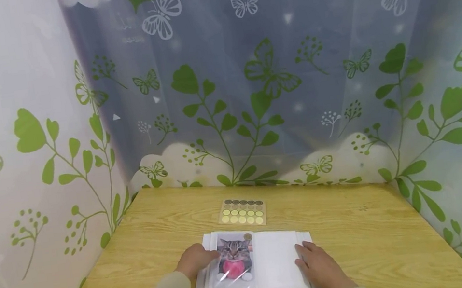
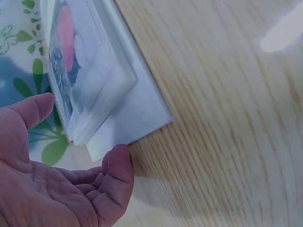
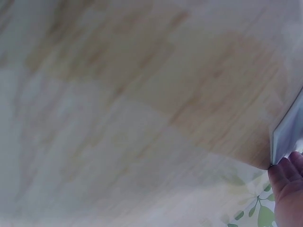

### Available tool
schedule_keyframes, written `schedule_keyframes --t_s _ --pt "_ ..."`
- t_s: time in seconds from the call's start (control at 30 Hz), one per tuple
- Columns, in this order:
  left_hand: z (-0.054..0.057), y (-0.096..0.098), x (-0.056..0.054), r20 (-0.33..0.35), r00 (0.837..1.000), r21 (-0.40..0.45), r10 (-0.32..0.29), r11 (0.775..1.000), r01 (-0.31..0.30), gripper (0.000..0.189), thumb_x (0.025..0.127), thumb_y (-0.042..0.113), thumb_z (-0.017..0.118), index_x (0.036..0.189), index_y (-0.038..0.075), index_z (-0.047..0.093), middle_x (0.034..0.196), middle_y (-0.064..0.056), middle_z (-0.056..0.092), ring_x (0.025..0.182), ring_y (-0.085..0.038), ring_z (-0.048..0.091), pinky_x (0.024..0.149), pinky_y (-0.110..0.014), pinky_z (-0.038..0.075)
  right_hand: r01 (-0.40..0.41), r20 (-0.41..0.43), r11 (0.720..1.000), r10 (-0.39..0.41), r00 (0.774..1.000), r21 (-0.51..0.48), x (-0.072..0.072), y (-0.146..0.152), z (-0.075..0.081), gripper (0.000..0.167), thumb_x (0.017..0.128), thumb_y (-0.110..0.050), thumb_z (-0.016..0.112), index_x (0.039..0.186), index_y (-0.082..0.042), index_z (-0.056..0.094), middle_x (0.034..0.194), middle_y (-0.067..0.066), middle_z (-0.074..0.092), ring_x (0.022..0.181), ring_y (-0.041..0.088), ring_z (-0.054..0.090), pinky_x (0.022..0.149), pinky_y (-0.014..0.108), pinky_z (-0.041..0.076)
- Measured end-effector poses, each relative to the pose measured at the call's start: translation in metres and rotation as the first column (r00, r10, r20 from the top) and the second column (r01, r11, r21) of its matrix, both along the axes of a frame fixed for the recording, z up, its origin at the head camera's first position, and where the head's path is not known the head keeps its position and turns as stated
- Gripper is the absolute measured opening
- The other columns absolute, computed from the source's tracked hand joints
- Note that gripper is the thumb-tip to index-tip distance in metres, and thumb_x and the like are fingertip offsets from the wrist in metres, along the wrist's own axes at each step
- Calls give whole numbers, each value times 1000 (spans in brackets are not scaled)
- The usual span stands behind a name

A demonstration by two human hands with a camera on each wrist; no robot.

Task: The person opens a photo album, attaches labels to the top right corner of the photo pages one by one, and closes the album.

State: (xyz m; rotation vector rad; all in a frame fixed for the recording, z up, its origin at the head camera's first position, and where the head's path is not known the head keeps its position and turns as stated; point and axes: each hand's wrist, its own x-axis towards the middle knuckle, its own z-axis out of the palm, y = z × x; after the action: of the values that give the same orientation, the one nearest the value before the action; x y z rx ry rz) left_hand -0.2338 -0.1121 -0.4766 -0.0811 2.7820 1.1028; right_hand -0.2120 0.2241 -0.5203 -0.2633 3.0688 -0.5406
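A photo album lies spread open on the table. Its left pocket holds a cat photo with a bright pink round shape, and a small round sticker shows at the photo's top right corner. At the album's left edge, my left hand has its thumb over the page side; in the left wrist view its curled fingers meet the cover's corner. My right hand rests on the blank right page's outer edge, fingers extended. Behind the album lies a sheet of round stickers, yellow and dark.
The wooden table is enclosed at the back and both sides by a curtain printed with green plants and butterflies. The sticker sheet sits just beyond the album's far edge.
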Motion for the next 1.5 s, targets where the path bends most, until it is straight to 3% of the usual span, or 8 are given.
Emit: schedule_keyframes --t_s 0.13,0.37,0.67,0.77,0.93,1.2,1.5 --pt "-2 1 -3 55 998 71 40 997 -44 60 89 29 68 119 -21 54 116 -35 60 106 -45 60 92 -54 51 3 3 1000 -3 1000 0 0 -1 -1 48 100 -28 57 139 0 54 142 26 48 134 44 42 110 59 33" --pt "-5 -1 -8 70 994 143 78 986 -88 62 87 27 68 119 -24 52 116 -36 58 104 -43 60 90 -52 52 -17 -28 1000 17 999 8 0 0 -3 47 99 -26 59 137 1 55 140 27 49 132 44 44 108 59 35" --pt "-11 -4 -15 121 985 240 120 960 -146 77 85 25 71 130 -27 37 133 -44 43 121 -57 46 100 -61 43 -9 -31 1000 10 999 1 1 -1 -1 47 99 -25 59 138 1 55 141 27 49 132 44 43 109 59 34" --pt "-10 -5 -14 108 988 231 112 964 -134 77 82 23 74 128 -28 38 128 -44 46 118 -57 48 101 -60 43 -10 -30 1000 10 1000 -9 2 -1 1 47 99 -25 59 138 1 55 141 27 48 133 45 43 109 60 33" --pt "-11 -5 -12 46 994 177 99 979 -105 64 74 14 80 115 -25 49 108 -34 58 100 -43 59 95 -54 49 -12 -30 1000 11 999 -15 3 -1 1 47 100 -25 58 138 2 54 142 27 48 133 44 43 109 59 33" --pt "-8 -2 -14 21 994 164 112 980 -113 60 75 10 81 117 -19 48 106 -29 57 97 -40 58 92 -52 50 -12 -41 1000 11 999 -18 3 -3 1 46 99 -23 58 137 4 55 141 28 49 132 45 43 110 59 33" --pt "13 -8 -19 -37 994 182 103 979 -95 37 76 7 78 101 -8 55 90 -16 58 82 -28 59 73 -39 56 -58 -58 994 52 997 -90 5 -12 6 45 99 -22 58 135 5 55 139 28 51 132 44 44 109 58 34"
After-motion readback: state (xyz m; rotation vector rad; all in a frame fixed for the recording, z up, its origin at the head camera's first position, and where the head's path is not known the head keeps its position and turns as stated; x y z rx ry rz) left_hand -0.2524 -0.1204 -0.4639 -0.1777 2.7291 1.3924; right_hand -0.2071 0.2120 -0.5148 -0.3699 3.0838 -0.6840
